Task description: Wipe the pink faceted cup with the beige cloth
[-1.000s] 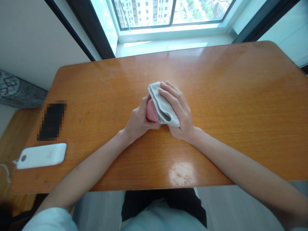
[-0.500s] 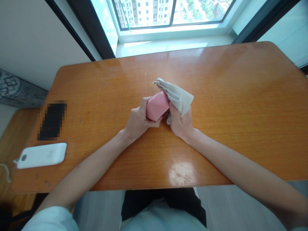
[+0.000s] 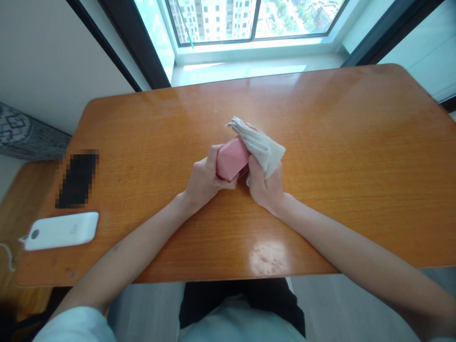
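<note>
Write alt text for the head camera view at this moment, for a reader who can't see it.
The person's left hand grips a pink faceted object while the right hand presses a grey-white cloth against it, above an orange wooden table. A white device and a pixelated dark object lie at the table's left side.

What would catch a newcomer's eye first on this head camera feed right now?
A pink faceted object stands out mid-table, gripped by the left hand, while the right hand presses a crumpled off-white cloth against it. They sit on a glossy orange wooden table. At far left lies a white rounded rectangular device, and a bright window fills the top.
</note>
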Available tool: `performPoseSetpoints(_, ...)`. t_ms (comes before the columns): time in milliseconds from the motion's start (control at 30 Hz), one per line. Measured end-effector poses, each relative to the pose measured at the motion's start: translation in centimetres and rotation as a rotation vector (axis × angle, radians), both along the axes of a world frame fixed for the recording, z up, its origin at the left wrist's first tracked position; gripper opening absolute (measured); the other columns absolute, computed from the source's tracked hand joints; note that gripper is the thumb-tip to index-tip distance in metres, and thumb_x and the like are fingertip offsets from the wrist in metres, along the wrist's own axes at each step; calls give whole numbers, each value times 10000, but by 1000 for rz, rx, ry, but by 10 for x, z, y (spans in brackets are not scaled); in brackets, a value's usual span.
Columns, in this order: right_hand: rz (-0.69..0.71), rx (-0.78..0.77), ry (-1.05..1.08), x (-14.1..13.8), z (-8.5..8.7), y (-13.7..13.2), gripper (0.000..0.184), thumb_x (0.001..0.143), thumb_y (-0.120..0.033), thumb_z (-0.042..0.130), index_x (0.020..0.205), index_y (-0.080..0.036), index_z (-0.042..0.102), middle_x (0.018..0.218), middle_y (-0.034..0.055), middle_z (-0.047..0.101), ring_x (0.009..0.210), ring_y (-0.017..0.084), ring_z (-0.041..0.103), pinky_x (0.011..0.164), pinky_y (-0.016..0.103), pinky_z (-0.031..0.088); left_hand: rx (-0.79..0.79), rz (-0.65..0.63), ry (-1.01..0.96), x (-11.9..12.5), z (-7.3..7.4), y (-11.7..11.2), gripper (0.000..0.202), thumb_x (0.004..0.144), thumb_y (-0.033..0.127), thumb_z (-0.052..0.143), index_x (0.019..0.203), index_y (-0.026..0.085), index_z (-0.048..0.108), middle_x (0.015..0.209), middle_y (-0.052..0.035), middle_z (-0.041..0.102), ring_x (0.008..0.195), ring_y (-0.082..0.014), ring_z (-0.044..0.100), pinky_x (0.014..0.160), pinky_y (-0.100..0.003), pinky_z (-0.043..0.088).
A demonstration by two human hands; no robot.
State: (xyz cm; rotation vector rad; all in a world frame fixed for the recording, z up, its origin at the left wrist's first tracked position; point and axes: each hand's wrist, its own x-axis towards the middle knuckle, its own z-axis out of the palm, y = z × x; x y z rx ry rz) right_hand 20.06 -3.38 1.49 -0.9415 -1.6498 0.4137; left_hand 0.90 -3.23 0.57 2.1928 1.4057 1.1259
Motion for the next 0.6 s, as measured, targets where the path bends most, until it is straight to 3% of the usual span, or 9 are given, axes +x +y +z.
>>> performPoseSetpoints(100,107,212,-232,3,9,-6,547,1080,-571,574,1592,-380,606,1661,35,634,1617,374,524,1392,653,360,-43,-52,-47,-4,-2,2,599,850,625,838,1264,284,569,861,0,769,660,-195,714,580,-287,463)
performPoseSetpoints(167,118,231,-264,3,9,-6,536,1084,-585,555,1580,-391,614,1644,22,648,1618,377,522,1395,661,349,-56,-58,-54,-4,-2,2,581,847,604,850,1250,290,575,833,12,753,646,-192,705,573,-287,460)
performPoseSetpoints(333,-24,-87,115,-2,-4,4,473,1169,-539,383,1426,-305,704,1350,40,804,1401,281,711,1249,541,559,10,19,9,3,2,-1,672,775,420,879,1346,259,565,991,-22,819,744,-184,749,649,-263,519)
performPoseSetpoints(400,-64,-154,151,-1,-6,6,484,1171,-550,376,1409,-298,713,1285,43,823,1349,267,738,1208,511,592,24,24,9,3,2,-1,680,765,386,878,1353,252,565,1017,-28,824,755,-184,757,657,-259,526)
performPoseSetpoints(467,-27,-51,36,1,-2,4,482,1147,-569,436,1474,-320,687,1416,61,784,1450,303,679,1262,561,545,3,9,-3,1,-1,0,680,769,401,891,1350,255,569,980,-14,815,727,-186,749,640,-263,518)
performPoseSetpoints(600,157,250,-278,5,9,-3,553,1071,-617,564,1586,-421,602,1648,7,646,1603,373,540,1388,665,362,-30,-46,-2,-4,-7,5,472,848,513,851,1160,245,620,786,2,751,595,-190,687,554,-286,462)
